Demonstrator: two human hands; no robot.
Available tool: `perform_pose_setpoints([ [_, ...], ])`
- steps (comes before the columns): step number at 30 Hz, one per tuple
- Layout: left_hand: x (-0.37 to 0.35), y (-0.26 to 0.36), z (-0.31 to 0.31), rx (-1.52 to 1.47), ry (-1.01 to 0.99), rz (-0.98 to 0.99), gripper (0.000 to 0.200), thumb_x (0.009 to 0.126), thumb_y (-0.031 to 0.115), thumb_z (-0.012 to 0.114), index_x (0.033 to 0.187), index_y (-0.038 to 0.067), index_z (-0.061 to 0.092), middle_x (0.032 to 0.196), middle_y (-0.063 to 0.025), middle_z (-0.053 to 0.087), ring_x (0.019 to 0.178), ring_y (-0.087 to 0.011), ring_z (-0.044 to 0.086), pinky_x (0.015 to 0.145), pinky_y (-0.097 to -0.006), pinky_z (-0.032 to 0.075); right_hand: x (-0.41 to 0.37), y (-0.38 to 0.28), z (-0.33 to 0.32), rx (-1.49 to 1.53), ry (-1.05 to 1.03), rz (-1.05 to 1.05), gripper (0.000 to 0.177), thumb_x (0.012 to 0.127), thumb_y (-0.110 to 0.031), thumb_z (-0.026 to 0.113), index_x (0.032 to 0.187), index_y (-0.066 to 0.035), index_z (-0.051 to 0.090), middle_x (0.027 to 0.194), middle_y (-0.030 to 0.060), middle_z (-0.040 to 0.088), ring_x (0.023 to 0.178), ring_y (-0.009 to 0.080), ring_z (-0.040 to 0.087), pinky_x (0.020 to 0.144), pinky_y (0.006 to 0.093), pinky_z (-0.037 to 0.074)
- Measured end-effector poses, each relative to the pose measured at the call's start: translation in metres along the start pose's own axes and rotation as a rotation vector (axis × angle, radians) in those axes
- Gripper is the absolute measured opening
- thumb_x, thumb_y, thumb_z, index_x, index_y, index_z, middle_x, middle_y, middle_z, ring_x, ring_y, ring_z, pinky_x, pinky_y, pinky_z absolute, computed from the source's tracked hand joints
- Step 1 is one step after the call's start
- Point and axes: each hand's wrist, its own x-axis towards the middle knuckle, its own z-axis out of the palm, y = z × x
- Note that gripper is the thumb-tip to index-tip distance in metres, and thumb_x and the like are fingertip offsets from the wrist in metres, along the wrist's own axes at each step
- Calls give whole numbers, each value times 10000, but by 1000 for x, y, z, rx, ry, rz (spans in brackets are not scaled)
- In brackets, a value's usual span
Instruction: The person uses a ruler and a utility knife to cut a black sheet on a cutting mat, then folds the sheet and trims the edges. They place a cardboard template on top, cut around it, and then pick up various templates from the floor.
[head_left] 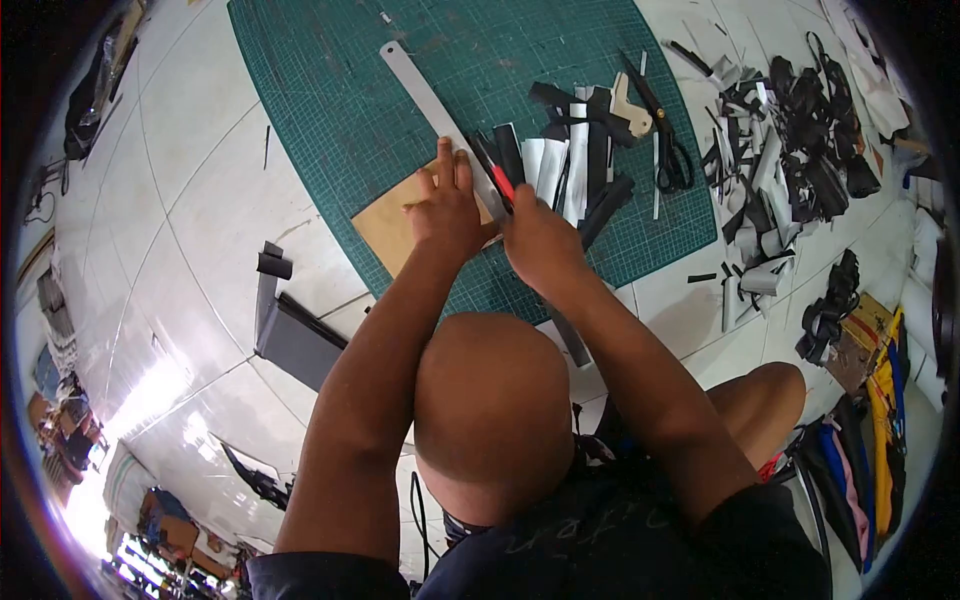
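Observation:
My left hand (447, 208) presses flat on a long metal ruler (432, 108) that lies across a brown cardboard sheet (385, 228) on the green cutting mat (340, 90). My right hand (538, 240) grips a red-and-black utility knife (497, 176), its blade against the ruler's right edge. Just beyond the knife lie several cut black and white strips (572, 172).
Black scissors (663, 135) and a tan template piece (630, 112) lie on the mat's right side. A heap of black and white offcuts (790, 150) covers the tiled floor at right. Dark grey material pieces (295, 335) lie at left. My raised knee (490, 400) sits below the hands.

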Motion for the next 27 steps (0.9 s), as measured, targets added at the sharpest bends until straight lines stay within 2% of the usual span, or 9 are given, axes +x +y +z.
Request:
perform_pose_setpoints([
  [2,3,1,2,0,16,-1,1193,709,646,749,1572,89,143,1659,-88,16,1431,-380,307,945,-572,530,20,-6,4,1,45,16,222,974,-151,486,1125,4,435,1041,267,640,935,460,674,822,532,542],
  [9,1,-1,1,7,12,-1,1176,707,623,755,1568,92,156,1656,-91,44,1439,-392,296,940,-575,532,34,-7,5,-42,-29,-26,206,968,-107,474,1140,2,440,1043,274,653,973,437,674,846,535,534],
  [12,3,-2,8,5,67,28,1192,682,565,822,1545,44,184,1642,-153,65,1391,-424,326,908,-541,560,29,-6,-4,-1,-119,-14,183,967,-93,458,1128,-5,449,1038,280,666,973,431,676,851,529,531],
  [14,-2,-1,13,5,54,38,1208,676,585,821,1545,40,183,1644,-151,57,1393,-427,321,911,-539,559,12,1,-6,30,-133,-10,164,969,-88,445,1112,-10,455,1036,281,673,972,432,675,855,527,529],
  [15,3,-1,7,-2,79,28,1216,673,595,820,1546,38,183,1645,-151,54,1394,-429,318,912,-538,559,12,6,-8,-8,-116,-8,159,971,-89,438,1109,-12,456,1035,281,672,971,436,674,852,530,528],
  [16,2,1,1,5,10,-3,1200,704,658,751,1575,88,155,1662,-88,35,1448,-391,268,935,-563,538,6,15,-2,-42,-111,6,154,974,-90,431,1105,-14,457,1034,280,671,970,440,673,850,532,528],
  [21,4,-1,1,-6,39,1,1198,706,678,735,1571,79,162,1660,-91,35,1441,-393,284,935,-566,537,-9,15,-2,-39,-19,3,199,972,-142,480,1113,-6,445,1038,259,655,947,444,676,846,537,529],
  [24,-2,-2,5,-11,20,-3,1188,710,667,735,1571,80,164,1659,-93,38,1437,-391,293,936,-571,535,8,6,2,70,42,4,230,962,-150,515,1120,-4,434,1056,254,643,939,441,679,834,527,540],
  [27,3,0,2,1,28,6,1174,713,639,740,1571,84,162,1656,-96,42,1436,-390,295,941,-574,531,26,-3,9,20,37,-4,229,955,-127,520,1127,-2,432,1060,270,638,932,437,681,816,516,551],
])
